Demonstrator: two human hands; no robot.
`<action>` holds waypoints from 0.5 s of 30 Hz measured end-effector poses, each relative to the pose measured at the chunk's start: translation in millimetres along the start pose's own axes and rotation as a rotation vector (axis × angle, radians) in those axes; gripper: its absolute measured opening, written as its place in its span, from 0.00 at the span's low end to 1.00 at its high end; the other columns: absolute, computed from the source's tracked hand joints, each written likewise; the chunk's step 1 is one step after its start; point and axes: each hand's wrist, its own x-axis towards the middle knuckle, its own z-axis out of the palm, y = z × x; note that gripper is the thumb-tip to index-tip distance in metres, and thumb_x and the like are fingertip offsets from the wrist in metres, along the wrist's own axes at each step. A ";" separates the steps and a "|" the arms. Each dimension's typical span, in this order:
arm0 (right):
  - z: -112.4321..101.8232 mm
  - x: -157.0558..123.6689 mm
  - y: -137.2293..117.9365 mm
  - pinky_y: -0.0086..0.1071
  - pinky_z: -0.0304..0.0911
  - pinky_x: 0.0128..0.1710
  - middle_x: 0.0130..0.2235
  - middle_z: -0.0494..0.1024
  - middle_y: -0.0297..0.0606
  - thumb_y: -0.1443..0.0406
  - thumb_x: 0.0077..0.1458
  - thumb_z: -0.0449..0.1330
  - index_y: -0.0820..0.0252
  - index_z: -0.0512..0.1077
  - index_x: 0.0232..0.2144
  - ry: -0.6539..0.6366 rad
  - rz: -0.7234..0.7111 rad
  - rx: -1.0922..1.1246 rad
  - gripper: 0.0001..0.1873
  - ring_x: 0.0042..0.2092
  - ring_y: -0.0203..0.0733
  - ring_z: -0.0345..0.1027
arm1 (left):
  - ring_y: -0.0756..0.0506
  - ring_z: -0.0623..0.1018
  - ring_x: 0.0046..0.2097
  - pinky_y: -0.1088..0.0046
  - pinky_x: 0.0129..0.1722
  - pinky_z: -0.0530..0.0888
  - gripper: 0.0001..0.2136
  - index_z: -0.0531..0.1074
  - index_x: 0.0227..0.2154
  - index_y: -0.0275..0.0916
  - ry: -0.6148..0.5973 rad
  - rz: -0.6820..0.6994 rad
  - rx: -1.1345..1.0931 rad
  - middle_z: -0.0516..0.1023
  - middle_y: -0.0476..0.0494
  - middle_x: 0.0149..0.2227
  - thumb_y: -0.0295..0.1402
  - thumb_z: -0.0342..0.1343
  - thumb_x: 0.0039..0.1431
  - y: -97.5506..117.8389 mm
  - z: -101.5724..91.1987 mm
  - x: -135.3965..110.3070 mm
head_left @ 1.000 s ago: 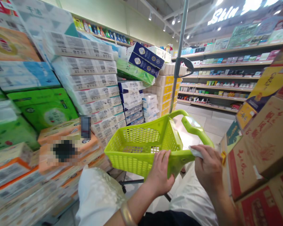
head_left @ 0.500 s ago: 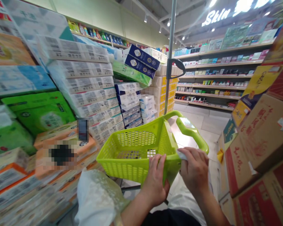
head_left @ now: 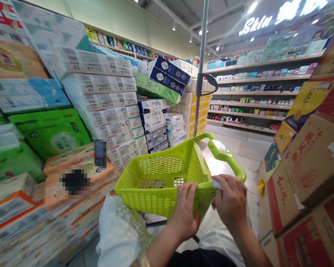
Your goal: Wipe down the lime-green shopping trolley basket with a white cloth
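- Your left fingers (head_left: 187, 193) lie pressed together, curled over the near rim of the lime basket (head_left: 156, 174).
- Your left hand (head_left: 184, 213) clamps that near wall from outside.
- Your right fingers (head_left: 226, 182) are bunched, pinching a white cloth (head_left: 215, 183) against the basket's right near corner, below its handle (head_left: 225, 155).
- Your right hand (head_left: 231, 203) sits just right of the left one, not touching it.
- The basket sits tilted.
- A grey pole (head_left: 202, 66) rises behind the basket.
- Tissue packs (head_left: 108, 100) are stacked left of the basket, and cardboard boxes (head_left: 308, 167) right of it.
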 end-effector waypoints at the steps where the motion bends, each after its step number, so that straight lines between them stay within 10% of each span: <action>1: 4.1 -3.1 -9.6 0.41 0.54 0.53 0.41 0.75 0.40 0.73 0.54 0.51 0.57 0.73 0.40 -0.044 -0.039 0.045 0.16 0.46 0.46 0.65 | 0.34 0.54 0.66 0.41 0.65 0.49 0.38 0.45 0.64 0.36 0.001 0.011 -0.003 0.55 0.31 0.63 0.24 0.50 0.48 -1.2 0.1 0.1; 11: -8.5 5.4 21.4 0.41 0.55 0.50 0.41 0.75 0.40 0.70 0.57 0.51 0.57 0.74 0.40 0.103 0.044 -0.035 0.13 0.45 0.47 0.65 | 0.36 0.55 0.65 0.43 0.65 0.48 0.38 0.48 0.63 0.37 0.012 -0.017 -0.010 0.57 0.32 0.61 0.21 0.49 0.46 0.6 -1.2 2.5; 15: 1.0 -1.2 -2.4 0.42 0.54 0.51 0.40 0.75 0.39 0.73 0.54 0.51 0.57 0.73 0.40 0.008 -0.023 0.037 0.15 0.45 0.46 0.65 | 0.36 0.55 0.65 0.43 0.65 0.47 0.37 0.48 0.63 0.36 0.016 -0.003 -0.018 0.56 0.33 0.61 0.22 0.50 0.47 -0.4 -1.2 2.6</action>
